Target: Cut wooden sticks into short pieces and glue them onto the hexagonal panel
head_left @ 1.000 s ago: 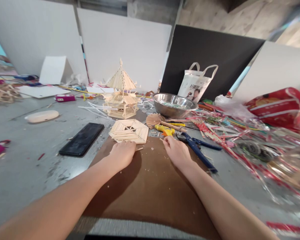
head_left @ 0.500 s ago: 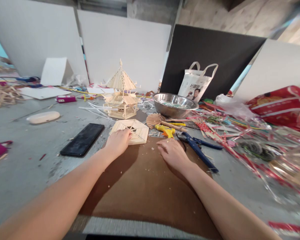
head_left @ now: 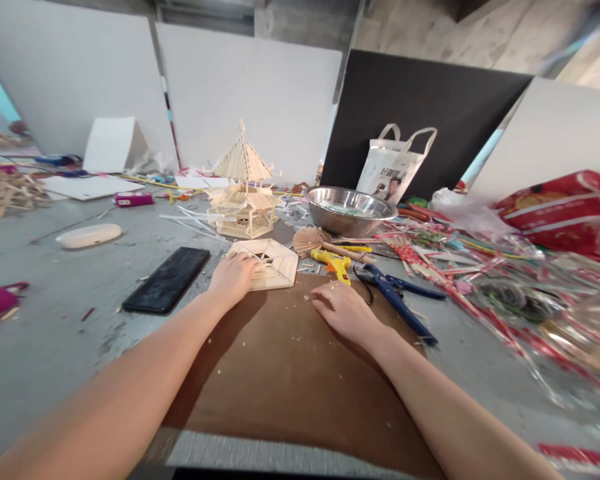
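My left hand [head_left: 234,276] lies on the near left corner of a flat hexagonal panel of wooden sticks [head_left: 273,263], fingers curled over its edge. The panel rests at the far edge of a brown mat [head_left: 290,373]. My right hand [head_left: 343,309] rests palm down on the mat with its fingers lying flat and pointing left, holding nothing. A yellow glue gun [head_left: 333,261] and blue-handled scissors [head_left: 397,297] lie just beyond and to the right of that hand.
A stick-built pavilion model [head_left: 243,190] stands behind the panel. A black phone [head_left: 167,279] lies to the left, a steel bowl [head_left: 349,209] and a small paper fan [head_left: 309,240] behind. Wrappers and packets [head_left: 505,280] cover the right side. A white tote bag [head_left: 395,167] leans at the back.
My left hand moved forward from the mat's edge onto the hexagonal panel. My right hand drew back slightly and settled flat on the mat, its pinch released.
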Available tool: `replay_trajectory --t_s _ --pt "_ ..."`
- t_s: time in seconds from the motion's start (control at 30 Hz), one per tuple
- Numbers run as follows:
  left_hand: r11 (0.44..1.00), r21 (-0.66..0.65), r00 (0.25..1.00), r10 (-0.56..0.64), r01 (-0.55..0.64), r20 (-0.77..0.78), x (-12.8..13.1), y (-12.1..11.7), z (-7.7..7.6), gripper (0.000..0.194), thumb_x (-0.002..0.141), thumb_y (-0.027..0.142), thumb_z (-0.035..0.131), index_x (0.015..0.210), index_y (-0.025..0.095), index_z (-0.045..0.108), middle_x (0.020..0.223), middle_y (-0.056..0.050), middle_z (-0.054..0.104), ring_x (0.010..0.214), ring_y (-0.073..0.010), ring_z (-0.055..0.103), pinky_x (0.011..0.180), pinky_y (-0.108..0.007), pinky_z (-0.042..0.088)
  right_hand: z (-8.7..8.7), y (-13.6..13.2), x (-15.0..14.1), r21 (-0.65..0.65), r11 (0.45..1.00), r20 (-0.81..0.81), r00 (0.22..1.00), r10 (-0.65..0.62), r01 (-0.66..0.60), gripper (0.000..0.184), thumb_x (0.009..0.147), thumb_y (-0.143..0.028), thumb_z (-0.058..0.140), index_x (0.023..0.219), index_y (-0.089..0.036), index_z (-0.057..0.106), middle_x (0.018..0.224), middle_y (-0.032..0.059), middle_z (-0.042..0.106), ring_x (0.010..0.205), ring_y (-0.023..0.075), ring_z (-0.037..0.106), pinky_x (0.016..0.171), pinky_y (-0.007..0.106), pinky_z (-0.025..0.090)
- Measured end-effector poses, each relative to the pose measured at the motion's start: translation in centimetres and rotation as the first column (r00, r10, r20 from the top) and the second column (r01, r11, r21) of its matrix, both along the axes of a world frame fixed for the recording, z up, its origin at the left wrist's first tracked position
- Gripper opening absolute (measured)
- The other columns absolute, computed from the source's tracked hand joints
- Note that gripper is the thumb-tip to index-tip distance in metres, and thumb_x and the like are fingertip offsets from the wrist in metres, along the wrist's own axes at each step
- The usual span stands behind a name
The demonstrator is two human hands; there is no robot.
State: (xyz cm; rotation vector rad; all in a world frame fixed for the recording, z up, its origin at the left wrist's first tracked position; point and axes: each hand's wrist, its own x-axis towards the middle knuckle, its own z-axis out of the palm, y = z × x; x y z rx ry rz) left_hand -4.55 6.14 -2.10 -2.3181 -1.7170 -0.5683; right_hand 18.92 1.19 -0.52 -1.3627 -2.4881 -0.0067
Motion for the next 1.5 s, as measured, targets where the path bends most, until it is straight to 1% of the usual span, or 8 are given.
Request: replay_trajectory --t_s 0.17,0.27,0.4,0.53,0.83,1.13,1.37,1.5 --pt "0.991 0.077 0.989 0.102 -0.111 0.111 -0.5 -0.1 0.3 0.035 0.073 0.022 0.038 0.106 0.015 0.049 0.102 -0.008 0.053 0.095 -0.0223 0.045 0.083 -0.035 0.034 0.0 -0.1 0.1 -0.017 1.0 0.005 1.0 -0.017 0.017 0.024 0.078 -0.027 0.04 0.09 -0.017 0.058 0.091 0.0036 0.061 0.087 0.0164 0.051 0.079 0.029 0.037" --pt "0.985 -0.004 0.954 0.169 -0.173 0.247 -1.2 0.1 0.6 0.037 0.076 0.026 0.034 0.107 0.011 0.047 0.105 -0.011 0.051 0.098 -0.0219 0.044 0.085 -0.033 0.034 0.0 -0.2 0.2 -0.027 1.0 0.002 1.0 -0.011 0.011 0.025 0.078 -0.027 0.039 0.091 -0.018 0.058 0.091 0.0032 0.061 0.087 0.0161 0.051 0.079 0.029 0.036" --pt "0.984 -0.173 0.954 0.081 -0.032 0.288 -1.6 0.0 1.0 0.053 0.075 0.042 0.035 0.118 0.01 0.036 0.117 -0.012 0.043 0.108 -0.0218 0.038 0.09 -0.032 0.03 -0.1 -0.2 0.2 -0.036 0.999 -0.003 1.0 0.002 -0.002 0.025 0.078 -0.027 0.039 0.091 -0.018 0.058 0.092 0.0031 0.061 0.087 0.0158 0.051 0.079 0.029 0.037" --pt "0.959 -0.273 0.992 -0.052 0.082 0.116 -1.3 -0.4 0.8 0.072 0.064 0.059 0.04 0.123 0.019 0.029 0.127 -0.011 0.032 0.116 -0.0271 0.027 0.093 -0.04 0.023 -0.1 -0.2 0.3 -0.038 0.999 -0.005 1.0 0.011 -0.011 0.024 0.079 -0.027 0.038 0.091 -0.018 0.058 0.092 0.0029 0.061 0.087 0.0156 0.051 0.079 0.029 0.037" --pt "0.971 -0.223 0.994 -0.1 0.089 -0.038 -1.3 -0.4 1.2 0.038 0.072 0.044 0.038 0.097 0.02 0.055 0.103 -0.006 0.055 0.096 -0.0205 0.047 0.083 -0.032 0.033 -0.1 -0.2 0.3 -0.047 0.999 0.002 1.0 0.009 -0.009 0.025 0.078 -0.026 0.039 0.092 -0.018 0.058 0.092 0.0027 0.061 0.087 0.016 0.052 0.078 0.029 0.037" --pt "0.982 -0.184 0.984 -0.078 0.048 -0.158 -0.6 -1.0 2.1 0.028 0.073 0.024 0.038 0.093 0.018 0.057 0.092 -0.007 0.057 0.089 -0.0194 0.048 0.082 -0.029 0.034 0.0 -0.3 0.2 -0.044 0.999 0.015 1.0 0.001 0.0 0.026 0.079 -0.027 0.038 0.093 -0.018 0.058 0.093 0.0031 0.061 0.087 0.0164 0.052 0.078 0.029 0.037" --pt "0.96 -0.212 0.979 0.156 -0.182 -0.132 0.5 -1.3 1.4 0.03 0.072 0.026 0.035 0.094 0.015 0.054 0.095 -0.011 0.053 0.093 -0.0238 0.047 0.077 -0.033 0.038 0.1 -0.3 0.1 -0.044 0.999 0.03 0.999 0.014 -0.013 0.026 0.079 -0.027 0.038 0.093 -0.018 0.058 0.092 0.0033 0.061 0.086 0.0161 0.052 0.078 0.029 0.037" --pt "0.939 -0.252 0.972 0.219 -0.235 -0.09 0.9 -1.4 1.0 0.031 0.075 0.028 0.032 0.096 0.016 0.05 0.096 -0.011 0.053 0.09 -0.0245 0.049 0.071 -0.034 0.041 0.2 -0.3 0.1 -0.042 0.999 0.026 0.999 0.02 -0.019 0.025 0.079 -0.026 0.038 0.092 -0.018 0.058 0.092 0.003 0.061 0.086 0.0158 0.052 0.078 0.028 0.037"
